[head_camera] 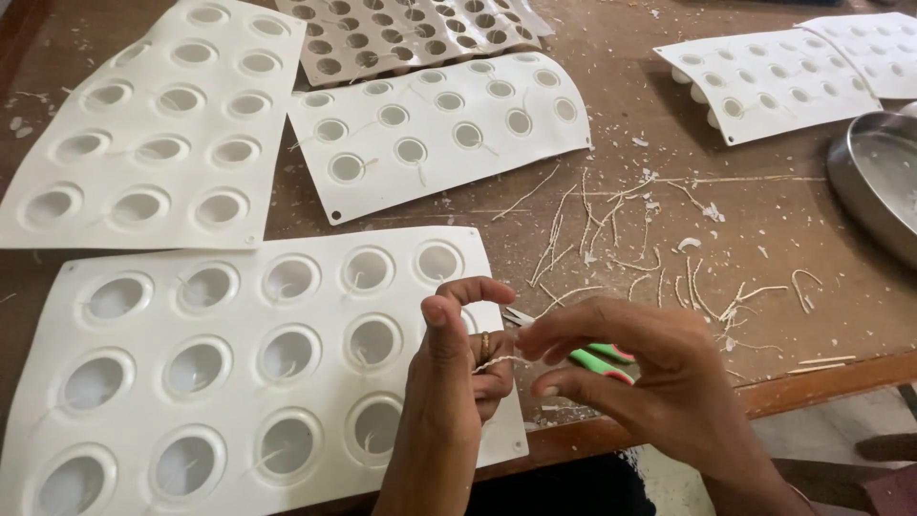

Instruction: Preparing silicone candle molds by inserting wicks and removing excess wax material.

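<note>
Two hands work over the near edge of the brown wooden table point(764, 239). Our left hand point(458, 373) pinches one end of a short white waxed wick strand point(499, 361); our right hand point(640, 382) takes the other end between thumb and forefinger, other fingers spread, with green-handled scissors point(597, 358) lying just under it. The strand hangs between both hands, above the corner of the nearest white moulded tray with round cups point(143, 401).

Handling note, as we judge it: keep the strand taut and straight and grip it close to the ends, so it does not kink.

Count: six trays in view, five white and one beige tray point(401, 38) at the top; the nearest shows fifteen cups, each with a wick. One grey metal bowl point(874, 177) at right. Loose wick offcuts point(611, 239), too many and too tangled to count.
</note>
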